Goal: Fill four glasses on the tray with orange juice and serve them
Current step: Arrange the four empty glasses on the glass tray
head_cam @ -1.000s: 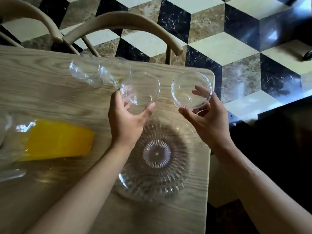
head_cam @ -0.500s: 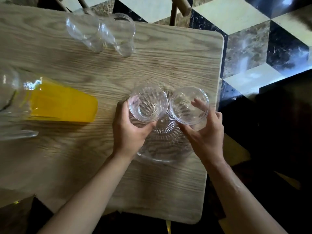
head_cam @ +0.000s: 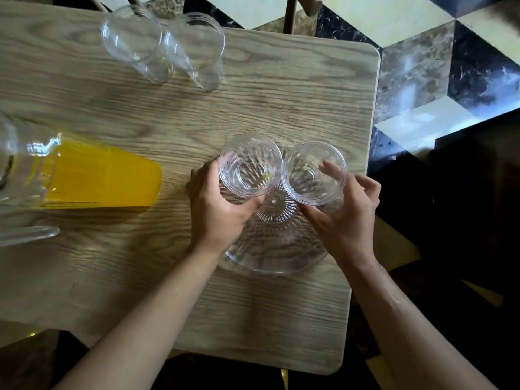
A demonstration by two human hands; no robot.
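Note:
A round, ribbed clear glass tray (head_cam: pixel 274 249) lies on the wooden table (head_cam: pixel 281 94) near its right edge. My left hand (head_cam: pixel 216 212) grips an empty clear glass (head_cam: pixel 249 166) over the tray's left part. My right hand (head_cam: pixel 344 218) grips a second empty glass (head_cam: pixel 313 173) over the tray's right part. The two glasses stand side by side, rims almost touching; I cannot tell whether they rest on the tray. Two more empty glasses (head_cam: pixel 132 38) (head_cam: pixel 197 46) stand at the table's far side. A clear jug of orange juice (head_cam: pixel 92 178) stands at the left.
The jug's clear handle (head_cam: pixel 28 235) points toward the near left. A wooden chair's back (head_cam: pixel 298 9) shows beyond the far edge. The table's right edge (head_cam: pixel 371 136) drops to a patterned marble floor (head_cam: pixel 422 66).
Both hands brought their glasses from the table's far side toward me and down over the tray. In the last half second they barely moved.

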